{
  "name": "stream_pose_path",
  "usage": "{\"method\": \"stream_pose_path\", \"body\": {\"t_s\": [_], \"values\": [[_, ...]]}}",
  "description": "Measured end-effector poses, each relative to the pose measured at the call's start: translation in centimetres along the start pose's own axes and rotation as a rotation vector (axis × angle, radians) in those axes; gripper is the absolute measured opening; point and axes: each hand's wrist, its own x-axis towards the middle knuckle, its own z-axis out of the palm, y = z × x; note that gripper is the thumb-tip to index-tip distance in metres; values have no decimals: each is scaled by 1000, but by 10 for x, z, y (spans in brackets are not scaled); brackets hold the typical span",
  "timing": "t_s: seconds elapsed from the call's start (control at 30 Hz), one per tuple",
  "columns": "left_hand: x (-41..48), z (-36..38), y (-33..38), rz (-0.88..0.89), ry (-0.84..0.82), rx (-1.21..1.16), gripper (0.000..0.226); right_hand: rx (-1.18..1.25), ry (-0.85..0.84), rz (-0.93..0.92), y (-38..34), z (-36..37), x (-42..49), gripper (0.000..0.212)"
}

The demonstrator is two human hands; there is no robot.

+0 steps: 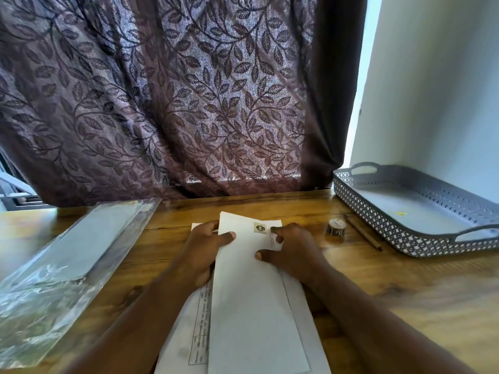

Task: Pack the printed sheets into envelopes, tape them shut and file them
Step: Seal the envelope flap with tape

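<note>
- envelope [251, 292], white, long; mid-table [405, 292], over printed sheets [186, 341]; patterned tape piece [260, 228] near its far end
- left hand [208, 249]; pinches envelope's left edge, thumb on top
- right hand [293, 249]; grips its right edge, thumb pressing down
- tape roll [335, 227], pencil [363, 232], grey tray [359, 203]; right of envelope
- plastic packet [67, 252]; at left

Envelope [251, 287] on sheets [186, 333]; tray [378, 209] right, tape [335, 227] between.
</note>
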Motion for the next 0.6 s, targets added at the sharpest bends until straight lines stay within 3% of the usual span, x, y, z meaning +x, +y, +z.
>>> {"method": "stream_pose_path", "body": {"t_s": [0.1, 0.3, 0.43, 0.6], "values": [[-3, 2, 1, -6, -31, 30, 28, 91, 0, 36, 1, 0, 1, 56], [-5, 2, 3, 58, 82, -50, 22, 469, 56, 179, -3, -8, -7, 50], [2, -5, 3, 92, 160, -118, 22, 729, -113, 226, -8, -14, -29, 23], [10, -11, 1, 67, 251, -185, 20, 818, -275, 307, 4, -22, -53, 15]]}}
